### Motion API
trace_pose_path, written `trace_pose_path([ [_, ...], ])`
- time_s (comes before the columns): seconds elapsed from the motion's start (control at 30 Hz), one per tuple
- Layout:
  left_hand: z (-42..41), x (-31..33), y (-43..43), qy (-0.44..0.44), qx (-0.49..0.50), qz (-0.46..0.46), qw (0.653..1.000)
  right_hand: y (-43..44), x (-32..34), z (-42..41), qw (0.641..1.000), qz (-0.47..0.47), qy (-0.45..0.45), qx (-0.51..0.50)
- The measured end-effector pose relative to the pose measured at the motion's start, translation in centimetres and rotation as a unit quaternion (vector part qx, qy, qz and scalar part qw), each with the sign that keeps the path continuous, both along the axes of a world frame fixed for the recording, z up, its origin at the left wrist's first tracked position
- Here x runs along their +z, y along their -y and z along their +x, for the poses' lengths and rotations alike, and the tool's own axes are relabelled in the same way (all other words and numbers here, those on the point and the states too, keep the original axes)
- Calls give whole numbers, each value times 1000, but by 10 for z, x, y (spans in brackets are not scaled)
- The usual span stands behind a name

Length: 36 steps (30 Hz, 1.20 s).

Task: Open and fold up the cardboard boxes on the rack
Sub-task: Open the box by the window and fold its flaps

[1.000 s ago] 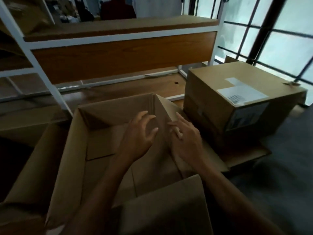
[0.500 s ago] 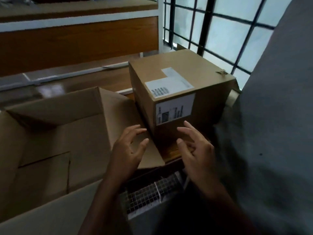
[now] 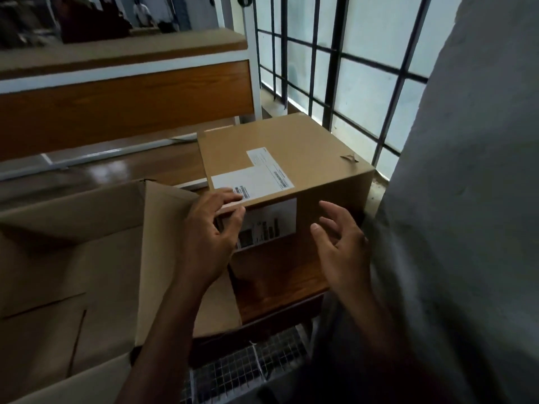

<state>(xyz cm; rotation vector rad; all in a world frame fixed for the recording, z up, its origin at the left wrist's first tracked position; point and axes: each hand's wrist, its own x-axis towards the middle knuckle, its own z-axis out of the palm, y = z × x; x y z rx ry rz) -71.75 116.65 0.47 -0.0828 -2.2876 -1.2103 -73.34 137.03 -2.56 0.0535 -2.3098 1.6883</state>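
Stockroom: rack (image 3: 125, 83) w/ cardboard boxes (image 3: 291, 158), barred window (image 3: 350, 68).

Your left hand (image 3: 208, 228) is raised ahead of you, back of the hand toward the camera, wrist roughly straight, forearm running up from the lower centre of the view. Its fingers (image 3: 224, 199) are curled forward with the tips pressed down, thumb set slightly apart beneath them. Your right hand (image 3: 342, 246) is held to the right at about the same height, palm facing inward toward the left hand, fingers spread and loosely bent, gripping nothing. Both forearms are bare.
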Motion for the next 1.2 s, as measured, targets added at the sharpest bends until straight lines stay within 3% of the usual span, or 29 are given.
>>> trace_pose_path([
  [0.13, -42, 27, -7, -23, 6, -42, 999, 0, 19, -38, 999, -30, -22, -19],
  [0.27, -89, 43, -4, -12, 16, -118, 993, -3, 33, -89, 995, 22, -59, -71],
  [0.47, -133, 25, 17, 165, 103, -228, 954, -18, 30, -159, 978, 106, -34, -179],
  [0.57, -135, 16, 20, 236, 112, -186, 947, -26, 24, -170, 970, 89, 24, -223],
  [0.77, -131, -8, 32, 271, 130, -30, 953, -31, 16, -171, 970, 10, 87, -225],
  [1.0, -111, -5, 61, 271, 94, 180, 941, -13, 35, -153, 979, -6, 48, -198],
  [1.2, -84, 5, 66, 242, 78, 229, 940, 3, 75, -134, 982, 18, -21, -185],
])
